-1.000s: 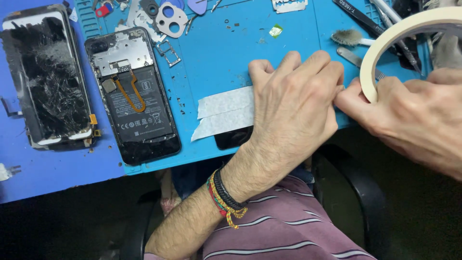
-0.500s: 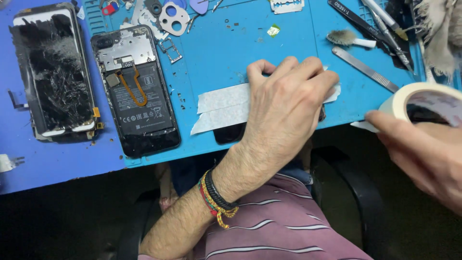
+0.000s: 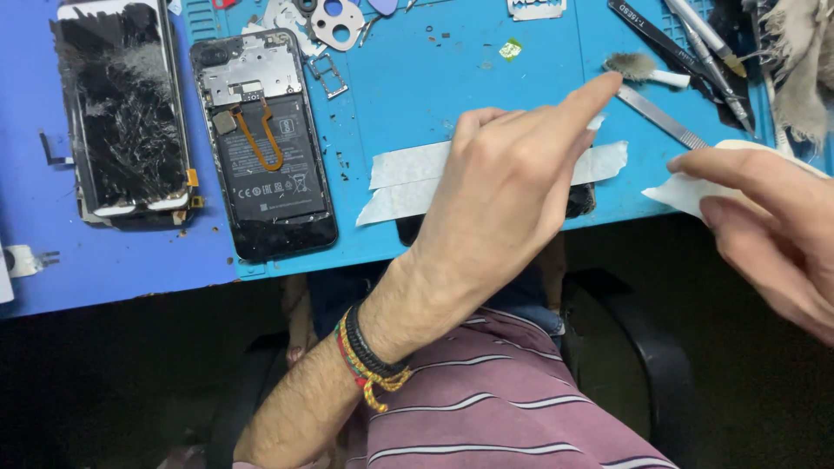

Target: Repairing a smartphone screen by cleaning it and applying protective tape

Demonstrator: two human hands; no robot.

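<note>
The two long strips of white paper tape [image 3: 408, 178] lay flat near the front edge of the blue surface [image 3: 452, 95], their long way running side to side. The left hand [image 3: 512, 187] hovered over them, open and empty. The right hand [image 3: 764, 226] pinched a loose tape end [image 3: 686, 193]; pressing slowly from one end would work best.

We see matt, papery masking tape strips [image 3: 408, 178] stuck on the smooth blue rubbery mat [image 3: 434, 78]. Left of the tape lies an opened phone [image 3: 265, 148] with dull metal shielding and glossy black plastic; beyond it, a shattered glossy glass screen [image 3: 122, 113]. Right of the tape, brushed-metal tweezers [image 3: 665, 117].
</note>
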